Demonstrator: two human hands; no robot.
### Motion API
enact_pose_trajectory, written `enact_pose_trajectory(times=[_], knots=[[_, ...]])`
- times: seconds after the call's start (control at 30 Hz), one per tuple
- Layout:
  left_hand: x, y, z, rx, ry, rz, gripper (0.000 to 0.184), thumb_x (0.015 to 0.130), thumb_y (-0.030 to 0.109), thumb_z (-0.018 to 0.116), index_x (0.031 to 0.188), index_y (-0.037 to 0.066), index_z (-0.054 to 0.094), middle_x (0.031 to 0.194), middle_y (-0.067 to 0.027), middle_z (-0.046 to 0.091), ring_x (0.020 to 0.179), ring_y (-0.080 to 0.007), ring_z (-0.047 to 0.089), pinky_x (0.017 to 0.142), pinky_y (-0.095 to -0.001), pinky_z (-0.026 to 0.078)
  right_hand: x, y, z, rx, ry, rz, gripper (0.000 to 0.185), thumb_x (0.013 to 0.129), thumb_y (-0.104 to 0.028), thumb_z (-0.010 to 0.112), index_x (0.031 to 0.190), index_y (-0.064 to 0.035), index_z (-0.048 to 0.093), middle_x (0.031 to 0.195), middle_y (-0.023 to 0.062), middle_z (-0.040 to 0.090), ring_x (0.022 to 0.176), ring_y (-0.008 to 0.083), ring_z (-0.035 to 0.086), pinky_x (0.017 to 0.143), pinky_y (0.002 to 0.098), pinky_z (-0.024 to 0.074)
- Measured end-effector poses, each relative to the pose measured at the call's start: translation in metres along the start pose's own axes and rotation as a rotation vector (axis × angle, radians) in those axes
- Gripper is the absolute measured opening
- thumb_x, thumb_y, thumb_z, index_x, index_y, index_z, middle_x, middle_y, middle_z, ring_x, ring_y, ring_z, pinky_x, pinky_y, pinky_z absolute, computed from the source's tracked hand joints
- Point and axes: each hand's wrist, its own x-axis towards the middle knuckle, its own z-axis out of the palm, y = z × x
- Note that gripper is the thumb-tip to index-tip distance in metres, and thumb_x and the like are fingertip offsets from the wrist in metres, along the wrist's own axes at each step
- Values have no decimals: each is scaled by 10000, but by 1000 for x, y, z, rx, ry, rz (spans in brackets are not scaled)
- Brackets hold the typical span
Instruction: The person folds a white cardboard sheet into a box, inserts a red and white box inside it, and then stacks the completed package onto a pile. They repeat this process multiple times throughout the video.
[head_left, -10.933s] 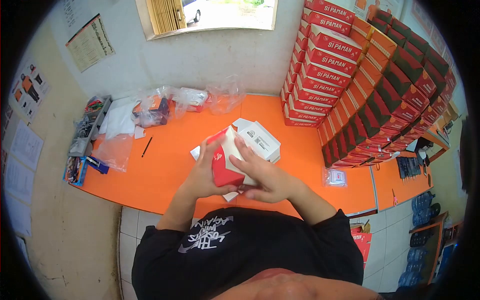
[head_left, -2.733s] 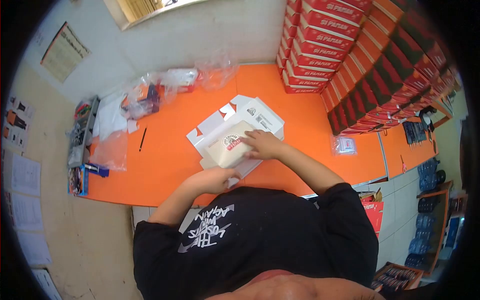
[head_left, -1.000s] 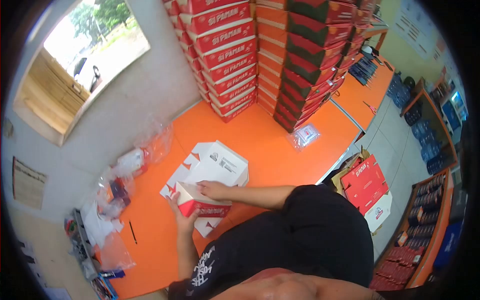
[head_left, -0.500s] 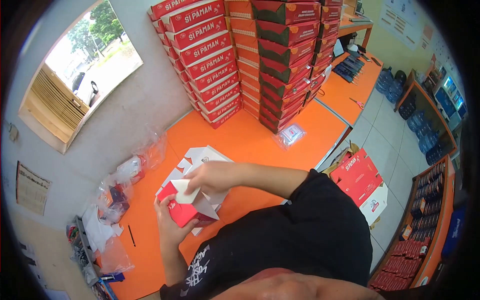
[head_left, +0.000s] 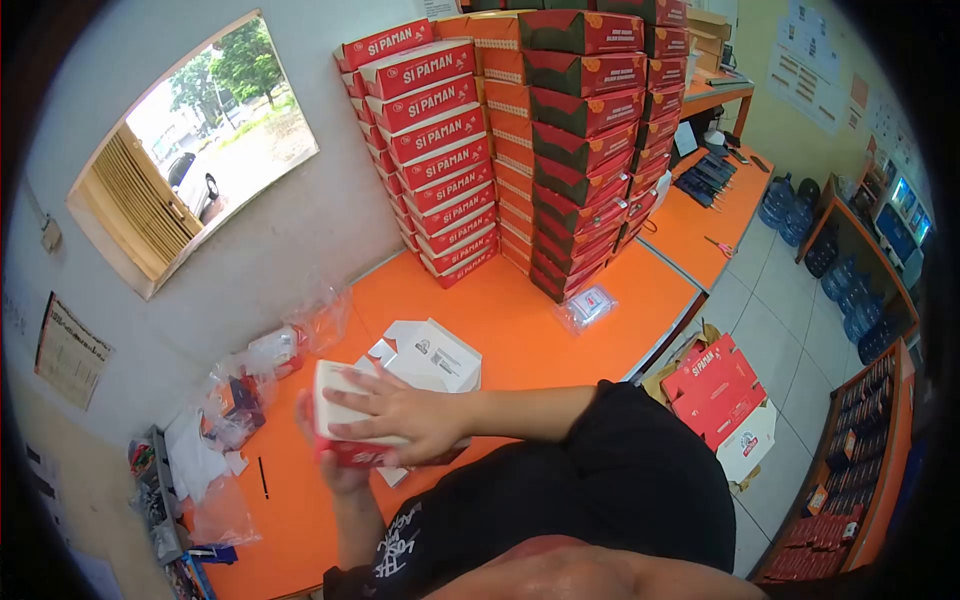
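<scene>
A red and white cardboard box [head_left: 358, 454], partly folded into shape, is held up over the orange table, close to my body. Around its left side and lower edge my left hand [head_left: 340, 468] is wrapped; its fingers are partly hidden and a little blurred. My right hand [head_left: 392, 412] lies across the white panel of the box with its fingers stretched out and spread. Beneath and behind the box lies a flat white die-cut carton [head_left: 436, 356] with a printed logo, its left part covered by the box and my right hand.
Tall stacks of red "SI PAMAN" boxes [head_left: 430, 130] stand at the back of the table [head_left: 540, 355]. A small clear packet [head_left: 590, 306] lies before them. Plastic wrappings [head_left: 225, 400] and a black pencil [head_left: 263, 478] are at left. Flat red cartons [head_left: 712, 385] lie at right.
The box has turned in my hands, and its white panel now faces up. My right hand has gone from pinching a flap to lying spread on that panel. The view has shifted slightly.
</scene>
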Motion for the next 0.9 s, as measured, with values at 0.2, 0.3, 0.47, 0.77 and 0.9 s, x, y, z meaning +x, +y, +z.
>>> enact_pose_trajectory(times=[0.2,0.3,0.47,0.77,0.9], knots=[[-4,-13,-41,102,-225,-363,923,680,427,704,1364,68,200,1371,-135,293,1257,-267,324,1010,-457,329,1,5,-12,120,236,100,747,642,-302,636,1332,-158,390,1409,214,233,1265,411,246,1013,506,194],[-16,-33,13,-87,-136,-260,834,716,522,595,1377,165,233,1365,-61,320,1284,-245,265,1048,-430,252,7,15,0,88,443,75,639,700,-232,577,1310,-132,416,1314,227,381,1215,377,350,1013,476,227],[10,-9,29,-664,84,-474,771,747,573,517,1358,173,271,1377,-61,302,1275,-271,274,1037,-469,234,13,38,11,-327,348,-241,306,830,-158,500,1129,-117,546,1260,175,452,1094,342,499,895,413,426],[13,-9,12,-539,-65,-500,796,732,597,536,1342,146,296,1356,-104,336,1252,-284,307,996,-504,270,1,45,-13,185,351,94,444,848,-134,513,1266,-153,363,1315,198,364,1017,309,564,801,354,495],[17,-2,17,-518,14,-517,764,742,500,580,1325,94,299,1312,-129,377,1206,-289,371,1000,-489,293,-2,40,-4,-41,84,-26,498,878,-180,480,1336,-122,294,1402,214,232,1219,314,389,967,355,366]])
